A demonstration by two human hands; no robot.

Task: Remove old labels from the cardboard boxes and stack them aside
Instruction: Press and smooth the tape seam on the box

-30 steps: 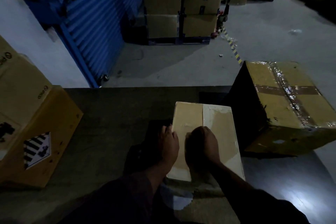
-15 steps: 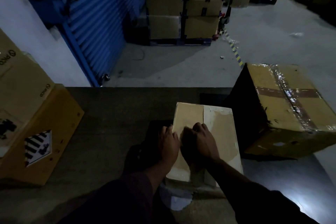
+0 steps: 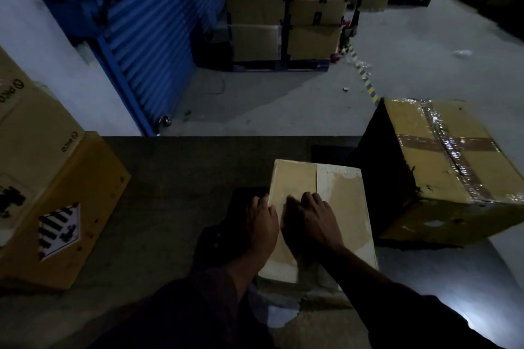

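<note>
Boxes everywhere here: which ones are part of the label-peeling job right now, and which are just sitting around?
In the job:
- small box, with pale label remnants on top
- left hand at its left edge
- right hand on its top

Just sitting around:
- taped box
- yellow box with a striped diamond label
- stacked cartons
- blue shutter

Dim warehouse, blue shutter (image 3: 158, 37), grey concrete floor (image 3: 283, 105)
</note>
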